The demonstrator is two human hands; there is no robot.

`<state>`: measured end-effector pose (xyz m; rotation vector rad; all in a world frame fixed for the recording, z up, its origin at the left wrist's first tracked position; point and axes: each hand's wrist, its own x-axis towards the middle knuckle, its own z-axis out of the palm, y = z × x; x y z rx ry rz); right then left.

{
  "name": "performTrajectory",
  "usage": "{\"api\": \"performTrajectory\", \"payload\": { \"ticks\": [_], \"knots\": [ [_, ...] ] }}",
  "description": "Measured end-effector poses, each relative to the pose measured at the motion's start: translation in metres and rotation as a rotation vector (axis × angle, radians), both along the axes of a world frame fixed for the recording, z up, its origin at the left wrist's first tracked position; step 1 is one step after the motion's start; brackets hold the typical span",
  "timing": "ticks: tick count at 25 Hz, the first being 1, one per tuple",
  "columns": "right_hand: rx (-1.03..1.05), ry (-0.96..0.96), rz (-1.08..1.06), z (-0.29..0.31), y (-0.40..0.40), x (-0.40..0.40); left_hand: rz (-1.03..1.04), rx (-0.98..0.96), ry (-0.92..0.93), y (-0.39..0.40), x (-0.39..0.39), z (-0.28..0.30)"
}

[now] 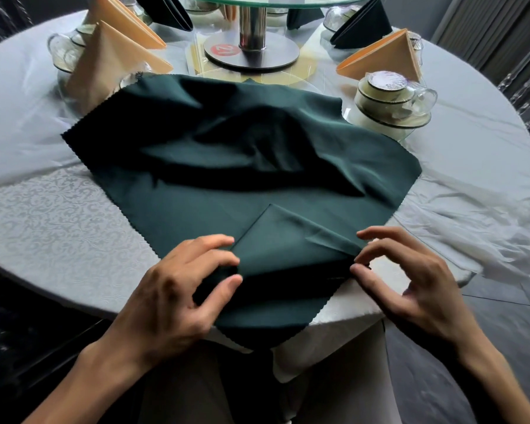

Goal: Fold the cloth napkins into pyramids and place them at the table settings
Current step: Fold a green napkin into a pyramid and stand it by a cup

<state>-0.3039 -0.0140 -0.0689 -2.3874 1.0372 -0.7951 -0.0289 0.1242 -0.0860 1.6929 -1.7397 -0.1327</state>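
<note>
At the far left of the desk [43,215], two peach napkin pyramids [104,59] already stand by glass cups, so the finished shape is there to copy. The dark green napkin [227,142] lies spread as a diamond across the near middle of the desk, its far half rumpled, its near corner turned up into a small triangular flap [288,240] and its lowest edge hanging over the desk rim.

The left hand [178,289] pinches the left end of that fold, thumb under and fingers curled over the cloth. The right hand [410,276] pinches the right end between thumb and forefinger, the other fingers loosely spread.

This looks like the first fold, barely begun. To do it well, I would flatten the wrinkled far half first, then carry the near corner all the way to the far corner, keeping both pinches level so the crease runs straight between the side corners. Press the crease with flat fingers before letting go. At right, the stacked cup and bowls [392,102] sit just beside the napkin's edge; avoid dragging cloth against them.
</note>
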Motion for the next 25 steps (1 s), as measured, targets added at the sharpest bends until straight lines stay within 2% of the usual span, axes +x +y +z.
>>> {"api": "performTrajectory", "payload": {
  "ticks": [2,4,6,8,12,15,17,19,21,23,25],
  "knots": [
    [-0.136,-0.050,-0.059,0.011,0.011,0.031,0.023,-0.025,-0.060,-0.020,-0.011,0.005],
    [-0.227,0.087,-0.066,0.004,0.015,0.075,0.025,0.062,-0.154,-0.042,-0.020,-0.003],
    [-0.204,0.347,-0.071,-0.016,0.017,0.109,0.001,0.197,-0.227,-0.055,-0.023,-0.019],
    [-0.143,0.526,-0.099,-0.036,0.011,0.114,-0.044,0.263,-0.318,-0.053,-0.013,-0.035],
    [-0.039,0.675,-0.173,-0.042,0.004,0.061,-0.085,0.286,-0.443,-0.039,0.005,-0.042],
    [0.074,0.713,-0.228,-0.039,0.000,0.039,-0.045,0.174,-0.340,-0.036,0.003,-0.036],
    [0.089,0.708,-0.226,-0.036,0.002,0.040,0.056,0.073,-0.237,-0.042,-0.003,-0.025],
    [0.092,0.696,-0.225,-0.036,0.005,0.042,0.118,0.191,0.010,-0.052,-0.005,-0.010],
    [0.083,0.693,-0.230,-0.038,0.003,0.041,0.075,0.449,0.297,-0.065,0.001,0.004],
    [0.065,0.652,-0.258,-0.039,0.001,0.040,0.001,0.600,0.413,-0.076,0.006,0.013],
    [-0.092,0.480,-0.312,-0.034,0.009,0.041,-0.015,0.615,0.426,-0.077,0.002,0.023]
  ]
}}
